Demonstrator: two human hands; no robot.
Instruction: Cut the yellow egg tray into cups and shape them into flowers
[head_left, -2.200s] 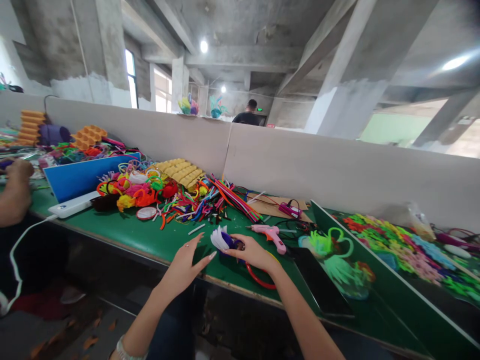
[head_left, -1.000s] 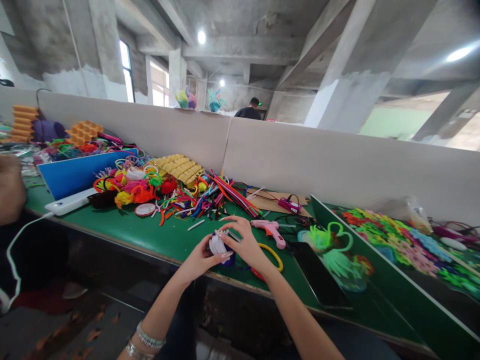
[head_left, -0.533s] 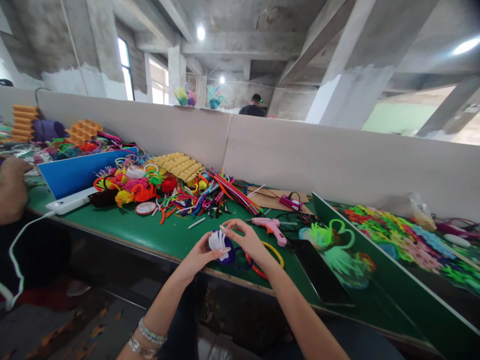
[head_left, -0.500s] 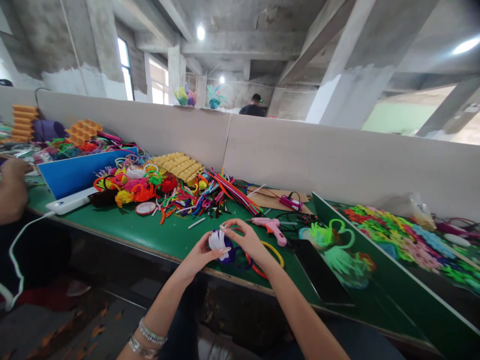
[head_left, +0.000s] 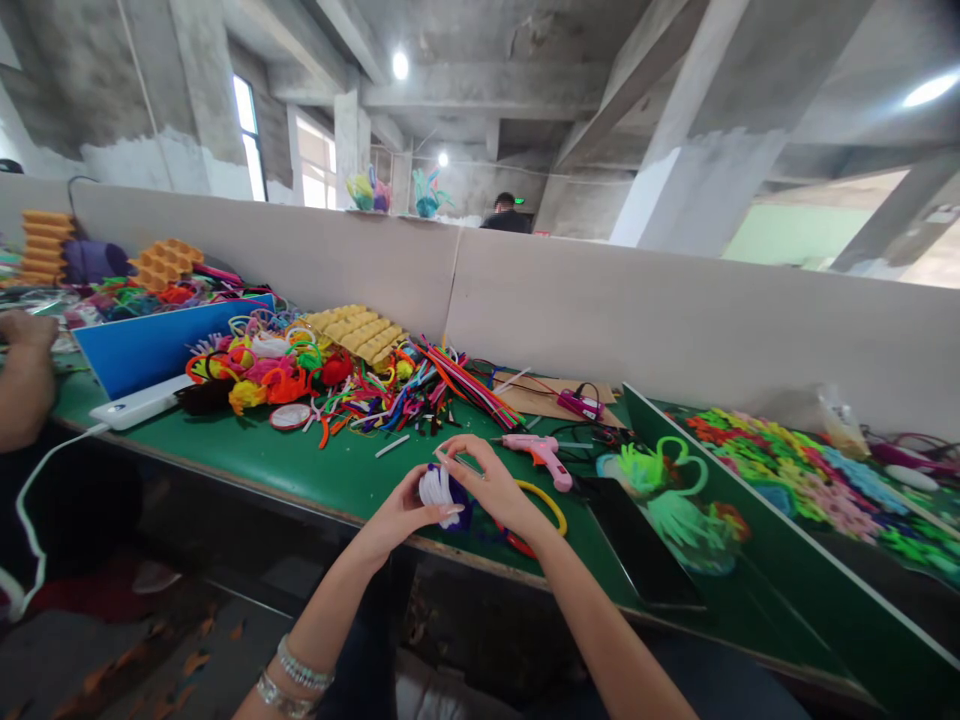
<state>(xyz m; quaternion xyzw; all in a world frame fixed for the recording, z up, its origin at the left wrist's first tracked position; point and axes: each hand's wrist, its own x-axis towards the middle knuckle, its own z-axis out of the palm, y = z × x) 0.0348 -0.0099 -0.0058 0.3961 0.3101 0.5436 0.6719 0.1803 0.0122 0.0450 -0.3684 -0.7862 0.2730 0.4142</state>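
Observation:
Near the table's front edge, a bundle of white and purple fuzzy stems (head_left: 439,490) is gripped by my left hand (head_left: 399,515), its thumb across the front. My right hand (head_left: 484,480) is at the bundle's upper right, fingertips pinched together above it; whatever is between them is too small to make out. A yellow ring (head_left: 551,500) and a red ring (head_left: 519,543) lie partly behind my right wrist. The pink glue gun (head_left: 541,455) rests just beyond my right hand.
A black tablet (head_left: 641,545) and green fuzzy pieces (head_left: 686,520) lie at right, before a green divider (head_left: 750,540). Colourful stems (head_left: 420,390) and a white power strip (head_left: 142,402) are at left. Another person's arm (head_left: 26,380) reaches in at far left.
My right fingers have shifted slightly left and down over the bundle, which has turned a little in my left hand. The other person's arm at far left has moved slightly.

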